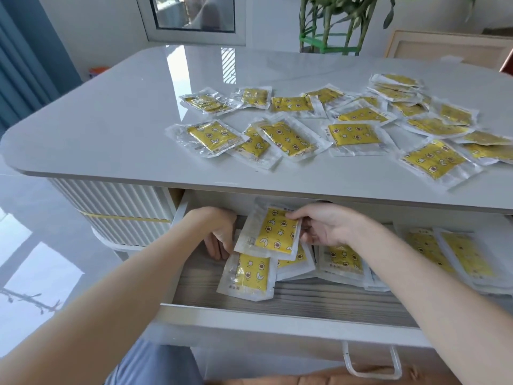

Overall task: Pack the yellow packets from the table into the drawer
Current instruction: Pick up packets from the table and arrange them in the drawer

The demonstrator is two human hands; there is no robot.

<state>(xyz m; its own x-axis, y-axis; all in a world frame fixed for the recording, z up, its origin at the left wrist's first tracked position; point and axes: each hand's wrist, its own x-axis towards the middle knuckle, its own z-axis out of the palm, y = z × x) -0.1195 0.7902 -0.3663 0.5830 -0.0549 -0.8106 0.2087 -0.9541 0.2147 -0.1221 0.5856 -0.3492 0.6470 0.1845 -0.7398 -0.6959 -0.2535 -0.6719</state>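
Packets are your worry in the head view, the only view you have. Your right hand (324, 226) pinches the upper right corner of one yellow packet (270, 233), thumb on its face and the other fingers curled under its right edge, and holds it tilted over the left part of the open drawer (249, 312). Your left hand (219, 232) sits against the packet's left edge with its fingers pointing down behind it; whether they grip the packet or only steady it cannot be told from here. Below, loose packets (249, 273) lie overlapped and askew on the drawer floor, while a neater stack (466, 257) sits at the drawer's right end. The wrappers look slick, so a packet laid on that crooked heap may slide toward the front wall or ride up over its neighbours. A heap that grows too high could catch under the edge of the table (125, 107) when the drawer closes. A one-corner pinch also lets the packet swing or slip as you lower it. Many scattered packets (283, 137) wait on the tabletop, some close to its front edge at the right, where a sweeping forearm could knock them to the floor.
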